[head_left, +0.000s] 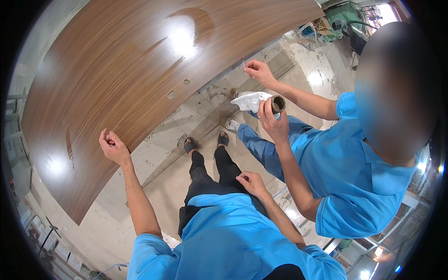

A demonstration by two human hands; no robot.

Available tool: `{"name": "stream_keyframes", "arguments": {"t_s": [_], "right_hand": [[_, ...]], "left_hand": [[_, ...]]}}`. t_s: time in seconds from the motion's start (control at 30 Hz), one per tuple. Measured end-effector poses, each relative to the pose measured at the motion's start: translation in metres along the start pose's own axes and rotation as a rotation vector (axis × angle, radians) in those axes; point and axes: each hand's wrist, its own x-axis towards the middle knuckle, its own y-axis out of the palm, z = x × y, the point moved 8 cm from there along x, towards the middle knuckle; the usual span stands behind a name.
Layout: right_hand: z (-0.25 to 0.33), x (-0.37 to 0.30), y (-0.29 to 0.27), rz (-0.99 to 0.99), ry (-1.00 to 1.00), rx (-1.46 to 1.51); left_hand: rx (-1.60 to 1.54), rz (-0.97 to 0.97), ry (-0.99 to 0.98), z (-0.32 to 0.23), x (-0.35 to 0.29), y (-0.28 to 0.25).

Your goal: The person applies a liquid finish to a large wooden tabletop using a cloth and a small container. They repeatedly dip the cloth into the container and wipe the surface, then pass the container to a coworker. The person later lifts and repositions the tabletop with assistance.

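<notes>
Brown wood-grain board (116, 79), broad and glossy, fills the far left of the scene. Its long axis runs from near left to far right; the grain follows, bowed by the lens. The near left end finishes in a corner; the far side is cut off, so we cannot tell its full shape. Its broad face is turned up toward us, with two round holes, a larger one (171, 94) and a smaller one (186, 81), close to the near edge.

We note the left hand (112, 147) at that edge, grip half-open, fingers loosely curled, nothing seen in it. The right hand (253, 183) is by the right thigh, fingers folded in; we cannot tell whether its grip is closed on anything.

To the right, a co-worker's nearer hand (274, 122) holds a brown tube (278, 103), its open end toward near right, beside a white sheet (252, 101).

We judge the step in hand a pause at the board. Taking hold of the edge would call for uncurling the left fingers and bringing the right hand forward.
</notes>
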Motion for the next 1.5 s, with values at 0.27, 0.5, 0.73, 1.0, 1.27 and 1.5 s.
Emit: {"name": "stream_keyframes", "arguments": {"t_s": [0.27,0.5,0.73,1.0,1.27,1.5], "right_hand": [[-0.006,0.001,0.002,-0.014,-0.005,0.004],[-0.009,0.002,-0.001,-0.007,-0.02,0.012],[-0.014,0.003,-0.003,0.002,0.004,0.018],[-0.016,0.004,-0.005,-0.024,-0.019,0.023],[-0.02,0.004,-0.003,-0.042,-0.044,0.068],[-0.032,0.005,-0.004,-0.084,0.0,0.074]], "left_hand": [[-0.012,-0.01,-0.018,0.001,-0.002,0.0],[-0.016,-0.009,-0.009,-0.001,-0.004,0.001],[-0.024,-0.001,-0.037,-0.004,-0.008,0.001],[-0.002,-0.03,0.001,-0.009,-0.009,-0.001],[0.012,-0.022,0.006,-0.005,-0.012,-0.001],[0.041,-0.015,-0.011,0.0,-0.008,-0.002]]}}
